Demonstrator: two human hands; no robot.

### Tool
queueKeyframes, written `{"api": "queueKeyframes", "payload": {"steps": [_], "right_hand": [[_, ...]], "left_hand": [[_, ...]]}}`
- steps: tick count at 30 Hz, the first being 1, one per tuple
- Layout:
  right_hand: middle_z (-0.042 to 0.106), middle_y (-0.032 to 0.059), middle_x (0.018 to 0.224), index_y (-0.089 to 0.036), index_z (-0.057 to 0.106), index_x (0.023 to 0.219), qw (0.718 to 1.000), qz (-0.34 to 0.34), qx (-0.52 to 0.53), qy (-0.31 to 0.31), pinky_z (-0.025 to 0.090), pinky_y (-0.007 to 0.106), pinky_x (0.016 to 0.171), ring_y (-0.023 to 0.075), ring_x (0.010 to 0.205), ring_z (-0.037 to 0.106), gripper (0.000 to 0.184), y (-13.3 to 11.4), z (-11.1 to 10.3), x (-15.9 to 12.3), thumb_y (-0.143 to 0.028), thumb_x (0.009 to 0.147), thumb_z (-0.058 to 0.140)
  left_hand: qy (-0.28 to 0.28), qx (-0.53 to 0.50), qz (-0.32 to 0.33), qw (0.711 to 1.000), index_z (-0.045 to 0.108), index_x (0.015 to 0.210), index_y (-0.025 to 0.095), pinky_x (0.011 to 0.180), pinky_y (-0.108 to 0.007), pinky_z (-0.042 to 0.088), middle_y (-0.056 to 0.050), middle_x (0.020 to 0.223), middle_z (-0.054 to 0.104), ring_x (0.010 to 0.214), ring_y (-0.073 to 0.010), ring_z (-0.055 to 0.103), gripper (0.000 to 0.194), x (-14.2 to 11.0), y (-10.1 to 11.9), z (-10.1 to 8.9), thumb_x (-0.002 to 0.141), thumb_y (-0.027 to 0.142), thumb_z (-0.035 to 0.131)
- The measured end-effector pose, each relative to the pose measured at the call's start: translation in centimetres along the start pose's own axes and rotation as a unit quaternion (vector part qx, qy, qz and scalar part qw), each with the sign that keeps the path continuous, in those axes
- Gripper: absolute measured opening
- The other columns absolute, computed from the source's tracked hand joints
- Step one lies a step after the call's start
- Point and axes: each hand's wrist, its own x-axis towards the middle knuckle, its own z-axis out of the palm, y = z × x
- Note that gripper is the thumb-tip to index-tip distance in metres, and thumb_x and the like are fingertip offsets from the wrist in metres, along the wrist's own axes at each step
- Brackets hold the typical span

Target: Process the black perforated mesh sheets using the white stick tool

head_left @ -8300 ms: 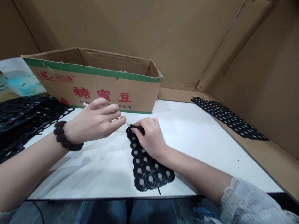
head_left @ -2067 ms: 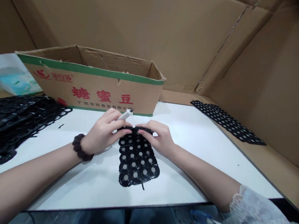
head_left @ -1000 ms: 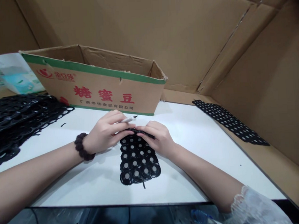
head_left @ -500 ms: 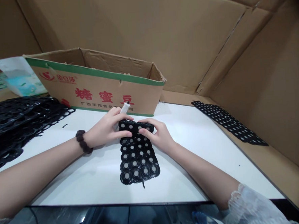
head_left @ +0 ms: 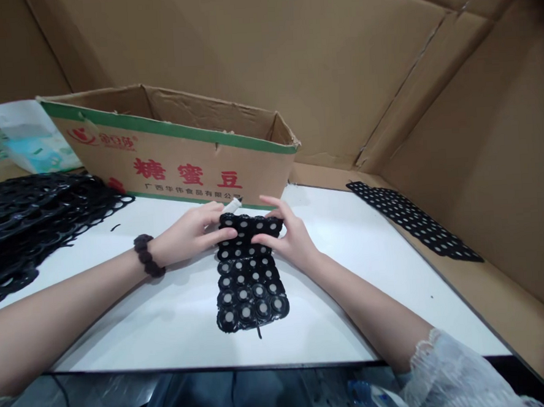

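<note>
A black rubbery sheet (head_left: 251,294) of round pieces with pale grey dots lies lengthwise in front of me, its far end raised and bent back toward me. My left hand (head_left: 197,229) grips the far left of that end, thumb on the dotted face, fingers partly hidden behind. A white pen-like tool (head_left: 232,206) with a dark tip sticks out above the same hand, tucked in its fingers. At the far right corner my right hand (head_left: 290,236) has its thumb on the face and fingers behind the edge, the index finger lifted. A thin black strip (head_left: 259,332) pokes out at the near edge.
Behind the hands stands an open cardboard box (head_left: 182,166) with a green rim. Black perforated sheets (head_left: 24,218) are piled at left, near a tissue pack (head_left: 38,150). Another dotted sheet (head_left: 411,219) lies along the right edge of the white table (head_left: 338,224). Cardboard walls surround it.
The sheet's far end has been bent further over toward me, showing more dots. The white tool has tipped lower to the right. My right index finger has risen off the edge.
</note>
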Motion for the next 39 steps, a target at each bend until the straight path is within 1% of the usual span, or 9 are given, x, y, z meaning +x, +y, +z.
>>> {"api": "queueKeyframes", "payload": {"steps": [2,4,6,11,17,24,31,35,39], "right_hand": [[0.063,0.0065,0.115,-0.025,0.039,0.133,0.999,-0.047,0.001,-0.021,0.050,0.035,0.086,0.0194,0.094,0.061,0.072,-0.1,-0.1,0.0,-0.036,0.072,0.074],[0.062,0.0055,0.116,-0.028,0.044,0.130,0.996,-0.076,-0.017,-0.045,0.049,0.037,0.090,0.0198,0.100,0.060,0.057,-0.3,-0.2,0.0,-0.034,0.079,0.068],[0.063,0.0057,0.115,-0.028,0.050,0.125,0.995,-0.079,-0.036,-0.057,0.048,0.039,0.092,0.0210,0.104,0.060,0.046,-0.3,-0.1,0.0,-0.033,0.082,0.064],[0.065,0.0081,0.110,-0.024,0.049,0.129,0.994,-0.064,-0.039,-0.077,0.050,0.041,0.090,0.0229,0.100,0.061,0.061,0.2,0.1,-0.1,-0.040,0.075,0.070],[0.067,0.0105,0.101,-0.014,0.054,0.125,0.995,-0.054,-0.052,-0.071,0.052,0.036,0.084,0.0213,0.092,0.064,0.054,0.3,0.4,-0.2,-0.036,0.077,0.069],[0.073,0.0060,0.097,-0.019,0.070,0.099,0.995,-0.022,-0.027,-0.092,0.053,0.032,0.084,0.0193,0.089,0.069,0.019,-0.7,0.4,0.0,-0.028,0.086,0.059],[0.070,0.0081,0.110,-0.018,0.069,0.105,0.997,0.042,0.051,-0.034,0.050,0.034,0.092,0.0217,0.102,0.066,0.037,-0.7,0.1,0.1,-0.033,0.071,0.074],[0.074,0.0048,0.085,-0.017,0.072,0.086,0.999,0.027,0.027,-0.035,0.053,0.029,0.075,0.0181,0.079,0.068,0.022,-0.8,0.2,0.1,-0.037,0.080,0.064],[0.070,0.0026,0.070,-0.017,0.069,0.077,1.000,-0.008,-0.005,-0.029,0.050,0.026,0.063,0.0151,0.063,0.063,0.028,-1.2,0.4,-0.2,-0.041,0.085,0.057]], "left_hand": [[-0.015,-0.031,-0.001,0.999,0.059,0.078,0.016,0.072,-0.025,0.039,-0.001,0.083,0.055,0.078,-0.0153,0.051,0.031,0.0,0.2,0.1,0.091,0.040,0.046],[-0.012,-0.022,-0.003,1.000,0.059,0.087,0.016,0.074,-0.027,0.040,-0.002,0.087,0.055,0.082,-0.0170,0.051,0.031,0.0,0.0,0.2,0.090,0.044,0.048],[0.007,0.022,-0.003,1.000,0.058,0.099,0.016,0.077,-0.030,0.041,-0.005,0.093,0.052,0.087,-0.0200,0.049,0.039,0.0,-0.3,0.3,0.083,0.051,0.056],[0.044,0.099,0.021,0.994,0.048,0.121,0.015,0.083,-0.036,0.041,-0.009,0.102,0.046,0.094,-0.0236,0.045,0.059,-0.1,-0.5,0.2,0.077,0.052,0.064],[0.060,0.116,0.068,0.989,0.059,0.106,0.017,0.081,-0.032,0.041,-0.007,0.097,0.050,0.092,-0.0212,0.048,0.032,-0.2,-0.2,0.4,0.084,0.040,0.060],[0.072,0.074,0.061,0.993,0.064,0.085,0.016,0.064,-0.024,0.038,-0.001,0.074,0.049,0.074,-0.0151,0.049,0.018,-0.2,0.1,0.7,0.087,0.032,0.056],[0.093,0.063,0.071,0.991,0.062,0.083,0.015,0.064,-0.024,0.037,-0.001,0.075,0.050,0.073,-0.0143,0.049,0.015,-0.4,0.5,0.7,0.086,0.030,0.058],[0.101,0.067,0.074,0.990,0.061,0.080,0.016,0.064,-0.024,0.037,-0.001,0.074,0.049,0.073,-0.0148,0.048,0.017,-0.4,0.6,0.6,0.085,0.031,0.059],[0.070,0.054,0.049,0.995,0.063,0.095,0.016,0.072,-0.028,0.041,-0.003,0.085,0.052,0.081,-0.0174,0.051,0.028,-0.4,0.3,0.2,0.085,0.042,0.058]]}}
